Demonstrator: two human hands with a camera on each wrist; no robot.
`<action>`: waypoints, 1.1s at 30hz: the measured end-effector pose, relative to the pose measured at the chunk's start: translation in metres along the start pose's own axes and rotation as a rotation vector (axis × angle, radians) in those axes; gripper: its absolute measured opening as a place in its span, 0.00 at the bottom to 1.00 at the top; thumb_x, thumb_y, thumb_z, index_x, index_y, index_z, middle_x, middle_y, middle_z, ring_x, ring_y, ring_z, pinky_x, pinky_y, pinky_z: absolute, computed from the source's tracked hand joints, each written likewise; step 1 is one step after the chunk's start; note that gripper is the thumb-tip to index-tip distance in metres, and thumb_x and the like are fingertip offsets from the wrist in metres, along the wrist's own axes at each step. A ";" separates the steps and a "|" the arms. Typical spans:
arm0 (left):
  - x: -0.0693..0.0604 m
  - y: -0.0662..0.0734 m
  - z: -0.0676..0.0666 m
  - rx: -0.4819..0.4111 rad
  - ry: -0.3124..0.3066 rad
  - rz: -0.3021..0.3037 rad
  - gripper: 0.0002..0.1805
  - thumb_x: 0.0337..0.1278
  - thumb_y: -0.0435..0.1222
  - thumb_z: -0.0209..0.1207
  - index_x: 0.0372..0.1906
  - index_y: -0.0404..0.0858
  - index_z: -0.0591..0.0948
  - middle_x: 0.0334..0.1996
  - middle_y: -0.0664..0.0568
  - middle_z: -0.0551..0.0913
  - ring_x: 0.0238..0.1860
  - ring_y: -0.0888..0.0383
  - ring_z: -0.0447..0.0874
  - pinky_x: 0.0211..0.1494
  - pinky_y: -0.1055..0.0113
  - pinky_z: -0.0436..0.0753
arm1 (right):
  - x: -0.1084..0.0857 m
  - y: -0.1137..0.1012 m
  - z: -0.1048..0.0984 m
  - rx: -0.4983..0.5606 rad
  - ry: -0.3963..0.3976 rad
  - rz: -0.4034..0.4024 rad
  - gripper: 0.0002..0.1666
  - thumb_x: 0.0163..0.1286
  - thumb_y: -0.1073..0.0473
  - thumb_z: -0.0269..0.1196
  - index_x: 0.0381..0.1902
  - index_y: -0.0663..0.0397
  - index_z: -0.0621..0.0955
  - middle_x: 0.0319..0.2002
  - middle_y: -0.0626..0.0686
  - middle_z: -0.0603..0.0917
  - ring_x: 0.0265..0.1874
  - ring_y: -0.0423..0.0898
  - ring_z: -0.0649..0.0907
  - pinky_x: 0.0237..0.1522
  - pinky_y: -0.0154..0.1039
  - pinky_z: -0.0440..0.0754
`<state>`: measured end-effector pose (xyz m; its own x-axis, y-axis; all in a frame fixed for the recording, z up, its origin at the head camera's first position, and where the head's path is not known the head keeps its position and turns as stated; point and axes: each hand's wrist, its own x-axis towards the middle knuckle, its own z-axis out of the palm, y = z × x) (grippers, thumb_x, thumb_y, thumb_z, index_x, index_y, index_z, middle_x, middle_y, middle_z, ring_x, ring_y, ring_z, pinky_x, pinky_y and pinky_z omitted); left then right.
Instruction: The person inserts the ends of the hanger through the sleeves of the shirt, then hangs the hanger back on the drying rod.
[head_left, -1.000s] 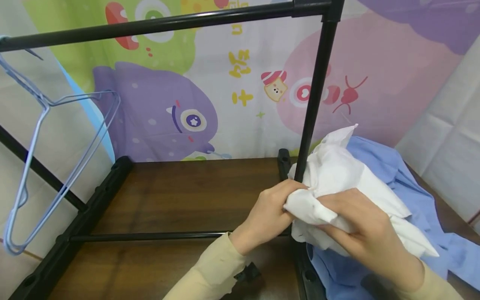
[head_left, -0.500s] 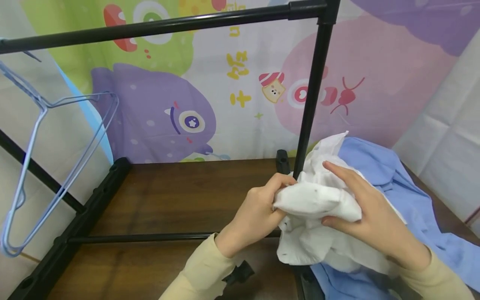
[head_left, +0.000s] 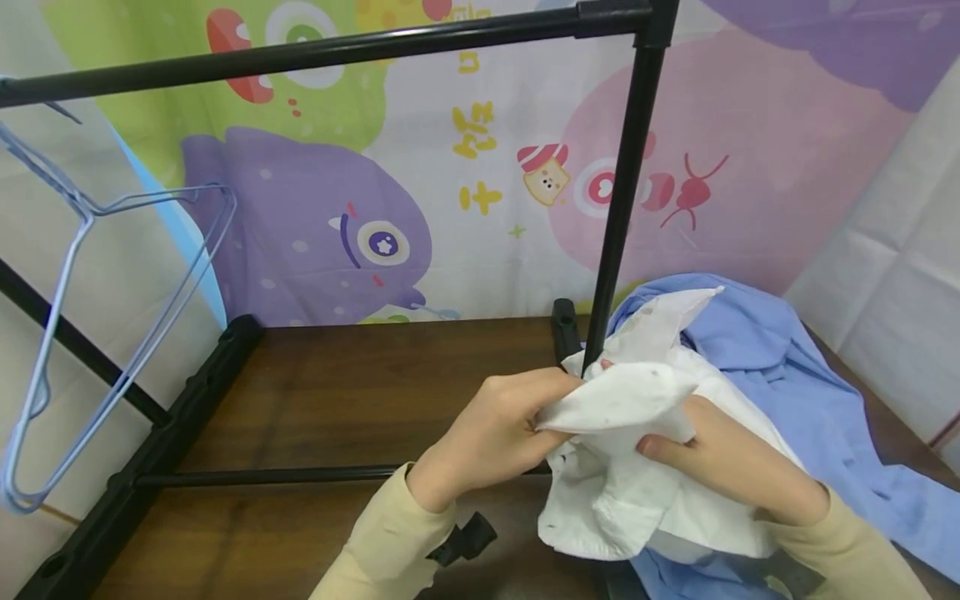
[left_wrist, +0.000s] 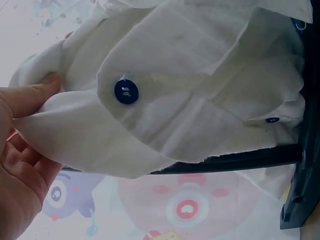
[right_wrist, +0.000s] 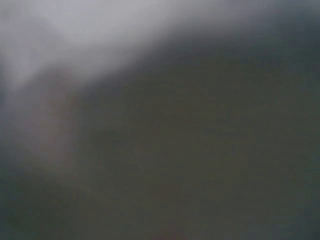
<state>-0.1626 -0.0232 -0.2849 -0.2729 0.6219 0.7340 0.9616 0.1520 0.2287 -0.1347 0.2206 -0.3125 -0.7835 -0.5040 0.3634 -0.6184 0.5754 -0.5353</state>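
A crumpled white shirt (head_left: 611,500) hangs between my hands, close by the rack's right upright. My left hand (head_left: 480,442) pinches a folded edge of it, thumb and fingers on either side of the cloth. My right hand (head_left: 738,462) reaches into the shirt from the right and holds the fabric, its thumb showing and its other fingers hidden under the folds. In the left wrist view, a dark blue button (left_wrist: 126,91) sits on a rounded flap of the shirt. The right wrist view is dark and blurred.
A black rack spans the view, with a top bar (head_left: 322,60), a right upright (head_left: 626,192) and a low crossbar (head_left: 277,477). Light blue hangers (head_left: 67,308) hang at left. A blue garment (head_left: 810,383) lies on the brown wooden surface (head_left: 360,392) at right.
The right hand has gone from spread fingers beside the shirt to deeper among its folds. The left hand has shifted slightly left and down, still pinching the cloth.
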 end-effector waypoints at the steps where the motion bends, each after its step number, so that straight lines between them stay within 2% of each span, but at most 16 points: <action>1: 0.000 0.000 0.000 -0.006 0.008 0.003 0.10 0.47 0.27 0.62 0.38 0.38 0.79 0.32 0.54 0.82 0.32 0.67 0.75 0.39 0.80 0.74 | -0.001 -0.001 0.000 -0.006 0.001 0.024 0.28 0.63 0.51 0.59 0.61 0.40 0.69 0.55 0.40 0.75 0.51 0.34 0.73 0.51 0.28 0.69; 4: -0.001 -0.001 0.000 -0.017 0.023 -0.006 0.11 0.46 0.27 0.62 0.37 0.38 0.79 0.31 0.54 0.81 0.30 0.67 0.74 0.38 0.80 0.74 | -0.002 -0.004 0.000 -0.040 0.033 0.059 0.18 0.62 0.54 0.60 0.51 0.42 0.76 0.44 0.38 0.79 0.42 0.32 0.76 0.44 0.32 0.73; 8: -0.001 -0.001 -0.002 0.009 0.007 -0.042 0.12 0.45 0.28 0.63 0.39 0.38 0.79 0.32 0.54 0.81 0.31 0.66 0.74 0.38 0.80 0.74 | -0.001 -0.009 0.000 -0.041 0.107 0.068 0.09 0.63 0.59 0.59 0.41 0.45 0.80 0.36 0.40 0.81 0.36 0.32 0.77 0.39 0.30 0.74; 11: -0.002 -0.001 -0.007 0.038 -0.025 -0.091 0.16 0.46 0.33 0.65 0.44 0.38 0.77 0.36 0.54 0.81 0.34 0.67 0.75 0.40 0.79 0.74 | 0.001 -0.013 0.002 -0.009 0.183 0.115 0.08 0.65 0.60 0.57 0.41 0.48 0.80 0.36 0.43 0.81 0.36 0.32 0.76 0.40 0.28 0.72; 15: -0.007 -0.002 -0.015 0.023 -0.044 -0.161 0.24 0.47 0.39 0.66 0.51 0.39 0.75 0.41 0.55 0.79 0.38 0.67 0.74 0.43 0.76 0.75 | 0.003 -0.018 0.002 0.069 0.255 0.251 0.12 0.68 0.56 0.54 0.45 0.55 0.78 0.38 0.50 0.81 0.36 0.35 0.77 0.40 0.27 0.72; 19: -0.013 -0.005 -0.019 0.013 -0.043 -0.180 0.27 0.48 0.40 0.65 0.56 0.40 0.72 0.45 0.55 0.77 0.42 0.66 0.75 0.48 0.74 0.75 | 0.003 -0.021 0.000 0.209 0.276 0.423 0.20 0.70 0.48 0.48 0.45 0.59 0.75 0.33 0.53 0.80 0.31 0.38 0.79 0.35 0.29 0.74; 22: -0.016 -0.006 -0.018 0.020 -0.052 -0.183 0.30 0.49 0.40 0.64 0.59 0.39 0.69 0.49 0.54 0.76 0.45 0.64 0.75 0.50 0.74 0.74 | 0.003 -0.023 -0.002 0.297 0.318 0.518 0.24 0.70 0.43 0.45 0.49 0.56 0.71 0.34 0.48 0.79 0.32 0.37 0.78 0.37 0.28 0.73; 26: -0.021 -0.008 -0.017 -0.022 -0.076 -0.198 0.40 0.48 0.43 0.65 0.65 0.40 0.59 0.56 0.51 0.70 0.52 0.61 0.72 0.55 0.69 0.72 | 0.006 -0.023 -0.002 0.502 0.481 0.577 0.21 0.69 0.43 0.48 0.51 0.49 0.70 0.33 0.41 0.78 0.33 0.33 0.76 0.37 0.25 0.71; 29: -0.024 -0.009 -0.016 -0.077 -0.112 -0.197 0.51 0.44 0.54 0.64 0.69 0.40 0.49 0.62 0.50 0.62 0.59 0.58 0.66 0.61 0.64 0.67 | 0.010 -0.025 -0.005 0.707 0.623 0.590 0.17 0.67 0.44 0.52 0.47 0.46 0.71 0.31 0.39 0.79 0.32 0.33 0.76 0.36 0.25 0.72; 31: -0.025 -0.009 -0.016 -0.102 -0.149 -0.193 0.58 0.38 0.59 0.63 0.70 0.41 0.44 0.66 0.50 0.56 0.64 0.57 0.59 0.65 0.62 0.63 | 0.013 -0.028 -0.008 0.758 0.666 0.629 0.16 0.65 0.42 0.53 0.43 0.45 0.73 0.30 0.38 0.79 0.31 0.32 0.76 0.36 0.25 0.71; 33: -0.026 -0.009 -0.014 -0.116 -0.176 -0.188 0.65 0.30 0.60 0.67 0.70 0.41 0.39 0.68 0.49 0.50 0.67 0.56 0.54 0.67 0.61 0.60 | 0.015 -0.031 -0.011 0.785 0.657 0.675 0.17 0.64 0.39 0.53 0.38 0.44 0.76 0.27 0.39 0.79 0.29 0.33 0.76 0.34 0.26 0.73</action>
<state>-0.1651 -0.0518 -0.2967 -0.4271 0.7165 0.5515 0.8818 0.1952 0.4294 -0.1283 0.2023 -0.2818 -0.9546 0.2965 0.0289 -0.0499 -0.0636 -0.9967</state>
